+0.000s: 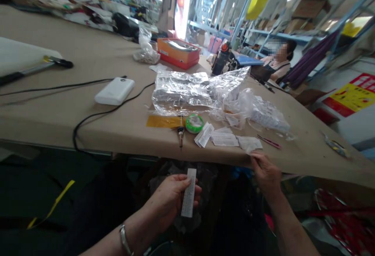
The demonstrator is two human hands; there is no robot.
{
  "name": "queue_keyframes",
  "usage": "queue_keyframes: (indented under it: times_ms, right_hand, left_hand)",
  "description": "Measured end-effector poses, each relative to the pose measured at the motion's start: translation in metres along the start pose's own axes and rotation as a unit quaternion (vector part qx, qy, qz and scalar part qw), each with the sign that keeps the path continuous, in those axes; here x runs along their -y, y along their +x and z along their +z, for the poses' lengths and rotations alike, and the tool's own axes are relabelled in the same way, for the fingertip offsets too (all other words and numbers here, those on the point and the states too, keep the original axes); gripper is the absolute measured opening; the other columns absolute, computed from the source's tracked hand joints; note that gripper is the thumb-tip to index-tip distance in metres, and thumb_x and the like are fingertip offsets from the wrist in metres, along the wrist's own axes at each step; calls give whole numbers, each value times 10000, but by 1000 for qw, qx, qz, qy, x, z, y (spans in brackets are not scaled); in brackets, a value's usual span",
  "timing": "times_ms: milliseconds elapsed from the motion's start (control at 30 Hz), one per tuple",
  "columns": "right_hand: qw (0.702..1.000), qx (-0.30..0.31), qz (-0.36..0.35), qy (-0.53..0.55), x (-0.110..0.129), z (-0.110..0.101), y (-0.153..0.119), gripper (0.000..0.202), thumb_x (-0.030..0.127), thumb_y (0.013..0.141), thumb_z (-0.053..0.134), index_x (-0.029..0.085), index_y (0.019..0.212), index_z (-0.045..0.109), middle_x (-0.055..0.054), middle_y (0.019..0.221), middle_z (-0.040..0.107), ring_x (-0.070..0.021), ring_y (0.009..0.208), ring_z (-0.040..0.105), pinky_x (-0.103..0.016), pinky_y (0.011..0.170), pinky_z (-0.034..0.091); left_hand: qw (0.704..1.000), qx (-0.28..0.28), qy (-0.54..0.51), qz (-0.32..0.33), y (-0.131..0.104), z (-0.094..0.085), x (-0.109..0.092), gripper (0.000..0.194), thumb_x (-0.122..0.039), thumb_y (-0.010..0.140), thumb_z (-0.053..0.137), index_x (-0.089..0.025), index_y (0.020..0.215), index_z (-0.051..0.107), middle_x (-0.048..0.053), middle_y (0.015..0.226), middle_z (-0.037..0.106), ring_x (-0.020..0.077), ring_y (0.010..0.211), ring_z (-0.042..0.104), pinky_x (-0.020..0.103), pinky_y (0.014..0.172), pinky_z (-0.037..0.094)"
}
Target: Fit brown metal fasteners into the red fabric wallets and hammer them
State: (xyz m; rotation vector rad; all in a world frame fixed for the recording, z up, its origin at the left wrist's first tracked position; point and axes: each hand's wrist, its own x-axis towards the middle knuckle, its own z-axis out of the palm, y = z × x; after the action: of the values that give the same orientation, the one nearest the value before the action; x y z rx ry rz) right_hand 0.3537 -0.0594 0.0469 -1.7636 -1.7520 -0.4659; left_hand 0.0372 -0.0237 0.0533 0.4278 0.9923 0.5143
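My left hand (175,193) is below the table's front edge, its thumb pressing a narrow white printed label strip (188,199) against the fingers. At the table's edge my right hand (265,168) has thumb and fingertips pinched at the near side of a printed label pile (249,142); what lies between the fingertips is too small to tell. More white labels (224,138) lie to the left of that pile. Beside them are a green round container (194,123) and a pen-like tool (181,136). Pink tweezers (269,142) rest right of the labels.
Clear plastic bags (184,92) lie behind the labels on the brown table (117,131). Farther off are a white power bank (115,91) with a black cable, an orange box (178,52) and a bottle (222,58). Another person (278,62) sits at the back right.
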Motion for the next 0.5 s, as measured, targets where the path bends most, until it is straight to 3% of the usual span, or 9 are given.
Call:
queue_keyframes:
  times_ms: [100,167,267,367,500]
  right_hand:
    - [992,-81,53,75,17,1,-2,156,302,869,539,189,910,638,-87,937,685,-226,894,651,-386,840,500]
    - [982,-107,44,152,42,4,-5,114,242,852,562,197,940,620,-93,999,673,-240,954,641,-428,894,480]
    - [960,-50,-80,263,94,11,-8,175,146,841,547,224,987,601,-85,1051,660,-254,1063,604,-455,909,482]
    - [934,29,-223,276,140,21,-11,181,136,850,537,225,989,611,-73,1017,679,-250,1099,586,-447,910,488]
    - [918,83,-303,240,165,30,-12,134,136,873,521,192,940,624,-72,1013,697,-230,1132,572,-429,974,445]
  left_hand:
    - [1000,11,-21,-3,0,1,2,122,-193,807,586,-97,876,555,112,687,664,177,551,627,308,554,529]
    - [999,13,-29,-3,0,1,2,146,-213,801,583,-101,888,545,115,682,664,184,540,625,312,543,521]
    - [999,29,-35,3,-1,3,-1,149,-212,793,570,-92,882,566,109,670,661,174,514,609,307,529,512]
    - [995,66,-65,37,-6,3,-6,132,-160,731,617,-71,829,619,96,673,658,143,522,594,255,521,488]
    - [991,49,-107,57,-15,0,-12,106,-104,667,645,-58,761,654,91,671,660,124,533,587,214,511,444]
